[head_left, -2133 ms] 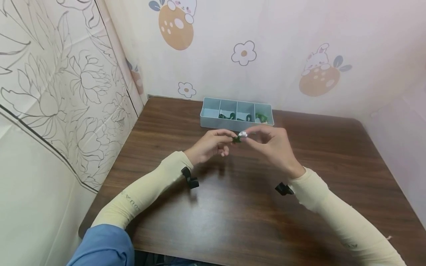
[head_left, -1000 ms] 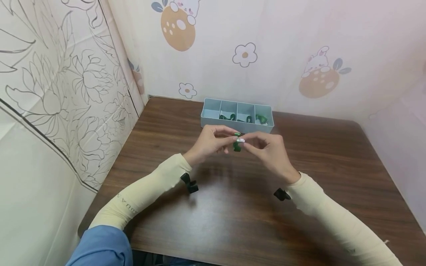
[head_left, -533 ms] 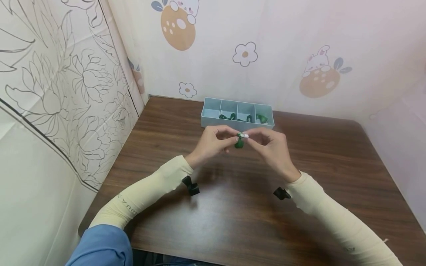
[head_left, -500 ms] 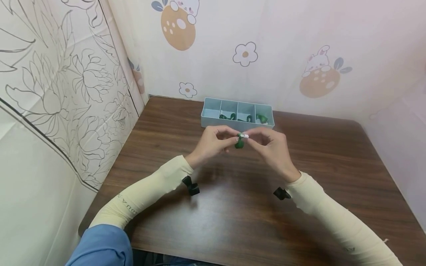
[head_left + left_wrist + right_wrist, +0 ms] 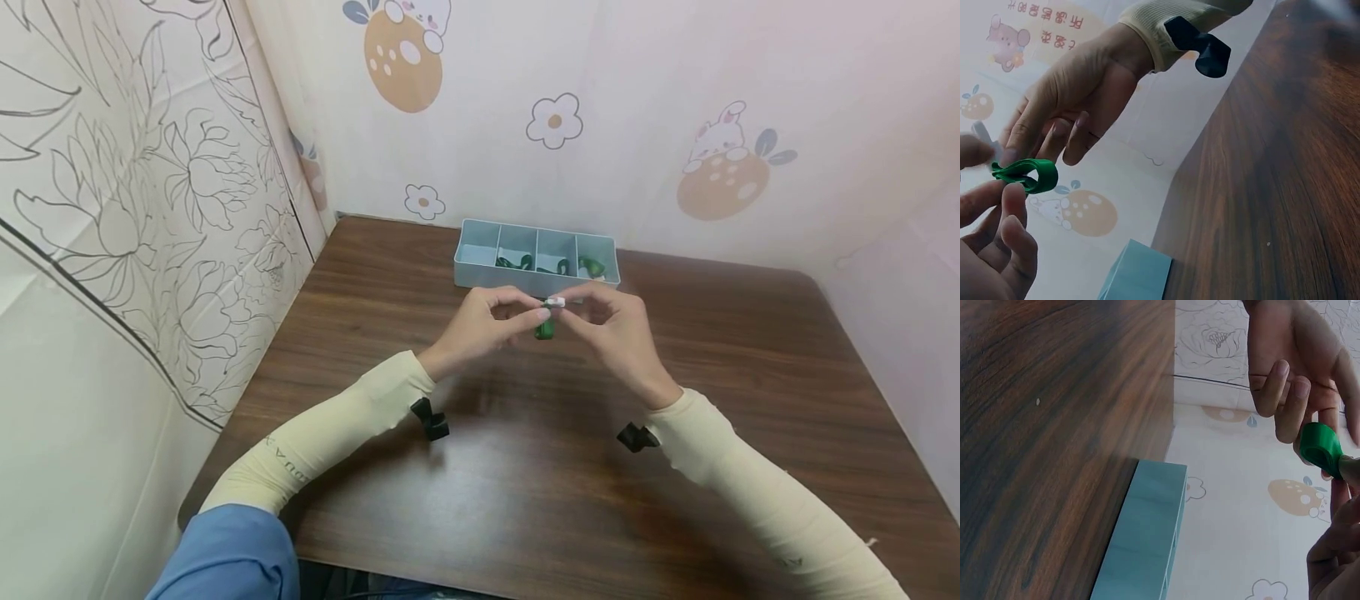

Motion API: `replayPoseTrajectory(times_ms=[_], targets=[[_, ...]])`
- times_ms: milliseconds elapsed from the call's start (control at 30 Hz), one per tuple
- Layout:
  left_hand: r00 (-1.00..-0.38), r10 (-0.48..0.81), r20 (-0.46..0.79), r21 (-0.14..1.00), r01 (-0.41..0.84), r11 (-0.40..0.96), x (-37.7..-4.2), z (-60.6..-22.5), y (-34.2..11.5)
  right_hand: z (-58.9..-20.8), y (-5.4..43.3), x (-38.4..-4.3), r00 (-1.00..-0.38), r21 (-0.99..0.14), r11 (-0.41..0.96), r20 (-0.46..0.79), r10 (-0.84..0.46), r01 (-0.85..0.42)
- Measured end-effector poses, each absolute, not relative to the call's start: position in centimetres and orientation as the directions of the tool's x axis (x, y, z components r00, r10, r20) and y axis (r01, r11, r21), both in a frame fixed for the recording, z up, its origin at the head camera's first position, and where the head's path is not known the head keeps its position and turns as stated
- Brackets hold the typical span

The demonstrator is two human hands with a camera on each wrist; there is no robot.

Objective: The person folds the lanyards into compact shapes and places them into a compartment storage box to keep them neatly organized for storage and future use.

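Over the table, just in front of the tray, both hands meet at a looped green ribbon point(image 5: 545, 330). My left hand point(image 5: 487, 325) pinches the ribbon between thumb and index finger. My right hand point(image 5: 615, 337) pinches a small white piece point(image 5: 555, 302) against the ribbon's top; its exact kind is unclear. In the left wrist view the green ribbon point(image 5: 1038, 175) forms an open loop, and the white piece point(image 5: 984, 134) looks slim, partly hidden by fingers. The right wrist view has the ribbon loop point(image 5: 1320, 445) between the hands, the white piece hidden.
A light blue tray point(image 5: 495, 277) with several compartments stands at the table's back edge by the wall. Green ribbon pieces point(image 5: 516, 262) lie in some of its compartments. The brown wooden table point(image 5: 465, 500) spreads below the hands. A drawn-on curtain point(image 5: 150, 208) hangs at left.
The ribbon has turned from lying level between the fingertips to hanging down as a loop. Both hands have shifted slightly right, and the white piece now sits at the ribbon's top.
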State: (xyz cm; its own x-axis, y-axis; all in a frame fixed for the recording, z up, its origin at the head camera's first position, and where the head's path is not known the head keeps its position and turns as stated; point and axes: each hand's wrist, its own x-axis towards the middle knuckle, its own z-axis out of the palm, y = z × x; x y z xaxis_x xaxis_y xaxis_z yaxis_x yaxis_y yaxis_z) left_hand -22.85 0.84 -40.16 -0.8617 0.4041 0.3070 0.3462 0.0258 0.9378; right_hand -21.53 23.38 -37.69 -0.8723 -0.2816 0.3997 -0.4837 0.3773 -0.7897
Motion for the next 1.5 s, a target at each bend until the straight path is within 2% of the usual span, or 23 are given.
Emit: replayPoseTrajectory(times_ms=[367, 600, 700, 967, 1300, 1500], targets=[[-0.889, 0.402, 0.218, 0.964, 0.261, 0.054, -23.2, -40.8, 0.9, -37.7, 23.5, -21.6, -0.924, -0.835, 0.431, 0.216, -0.317, -0.343], [-0.913, 0.334, 0.234, 0.972, 0.212, -0.102, -23.2, -41.5, 1.2, -38.5, 23.3, -21.6, -0.965, -0.912, 0.399, -0.017, -0.262, -0.092], [-0.922, 0.295, 0.252, 0.963, 0.209, -0.17, -23.2, -41.7, 1.3, -38.9, 23.1, -21.5, -0.965, -0.929, 0.368, -0.068, -0.254, -0.032], [-0.923, 0.276, 0.267, 0.952, 0.207, -0.226, -23.1, -41.8, 1.5, -39.1, 22.7, -21.6, -0.971, -0.937, 0.347, -0.036, -0.236, -0.05], [-0.886, 0.28, 0.369, 0.929, 0.361, -0.081, -23.5, -42.1, 1.5, -39.4, 22.9, -21.6, -0.954, -0.906, 0.388, 0.053, -0.295, -0.17], [-0.928, 0.27, 0.257, 0.966, 0.238, -0.103, -23.7, -42.1, 0.9, -39.8, 23.0, -21.7, -0.96, -0.887, 0.407, 0.116, -0.257, -0.216]])
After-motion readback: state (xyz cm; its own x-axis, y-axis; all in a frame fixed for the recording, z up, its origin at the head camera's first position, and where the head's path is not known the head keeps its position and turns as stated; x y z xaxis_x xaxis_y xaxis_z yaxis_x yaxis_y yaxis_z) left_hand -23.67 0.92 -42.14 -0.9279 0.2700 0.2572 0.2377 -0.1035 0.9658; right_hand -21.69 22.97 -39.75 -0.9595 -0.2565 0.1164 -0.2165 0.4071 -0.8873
